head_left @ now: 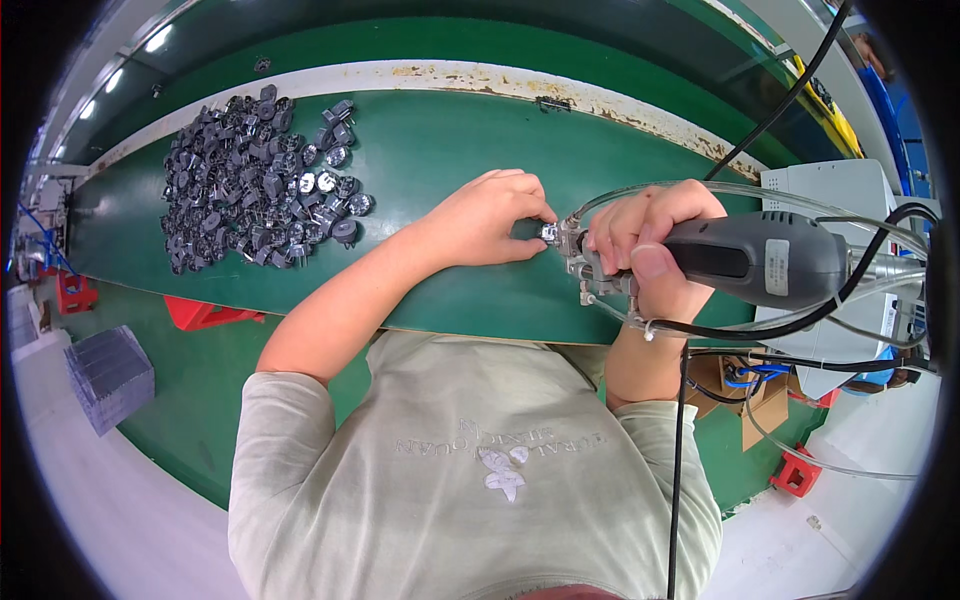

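Note:
My left hand (492, 220) is closed in a pinch, thumb and forefinger on a small silver and dark part (549, 234). That part sits right at the metal front end of a grey and black electric screwdriver-like power tool (775, 262), which lies level and points left. Around the tool's front, by the metal fittings (588, 268), wraps my right hand (655, 240); the palm side is hidden. To the left on the green bench spreads a heap of small dark grey and silver round parts (255, 180), some with pins showing.
Clear tubes and a black cable (800, 322) run from the tool to the right. A white box-shaped machine (835, 200) stands behind it. The green bench (440, 130) ends in a worn white ledge (450, 76). Below are red stools (205, 312) and a cardboard box (765, 412).

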`<state>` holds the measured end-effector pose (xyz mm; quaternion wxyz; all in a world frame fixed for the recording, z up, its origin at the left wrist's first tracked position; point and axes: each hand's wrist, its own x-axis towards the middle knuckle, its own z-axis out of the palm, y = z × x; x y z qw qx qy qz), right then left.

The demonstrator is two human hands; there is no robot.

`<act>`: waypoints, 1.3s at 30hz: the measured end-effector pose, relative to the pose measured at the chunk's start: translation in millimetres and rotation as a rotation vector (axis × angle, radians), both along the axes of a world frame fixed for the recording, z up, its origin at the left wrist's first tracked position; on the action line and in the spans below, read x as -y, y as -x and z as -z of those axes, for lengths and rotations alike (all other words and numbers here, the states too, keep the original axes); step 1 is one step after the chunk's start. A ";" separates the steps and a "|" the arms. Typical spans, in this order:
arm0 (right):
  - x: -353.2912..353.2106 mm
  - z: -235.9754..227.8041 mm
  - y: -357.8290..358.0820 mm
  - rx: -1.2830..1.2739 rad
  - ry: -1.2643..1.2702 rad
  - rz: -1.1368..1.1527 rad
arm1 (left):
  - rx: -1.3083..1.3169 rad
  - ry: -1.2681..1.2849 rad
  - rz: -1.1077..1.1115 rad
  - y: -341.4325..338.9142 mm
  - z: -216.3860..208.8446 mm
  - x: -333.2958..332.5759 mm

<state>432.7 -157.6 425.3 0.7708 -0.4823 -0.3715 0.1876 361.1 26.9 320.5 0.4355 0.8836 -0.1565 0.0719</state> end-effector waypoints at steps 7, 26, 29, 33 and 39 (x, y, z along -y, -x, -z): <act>-2.7 2.0 8.5 0.054 0.124 0.072 | 0.012 -0.004 -0.006 1.7 1.3 0.7; 16.8 -32.4 8.8 0.003 -0.207 -0.013 | -0.250 -0.204 -0.111 -40.0 -29.8 -71.3; 10.6 -20.4 3.5 0.032 -0.182 -0.065 | 0.036 -0.174 -0.478 -101.8 -14.4 -110.6; 2.2 -13.4 -0.8 -0.025 -0.149 -0.062 | -0.084 -0.310 -0.644 -131.0 0.1 -134.9; 13.1 -6.0 -6.3 -0.053 -0.130 0.060 | -0.177 -0.731 -0.864 -9.3 -32.5 -142.1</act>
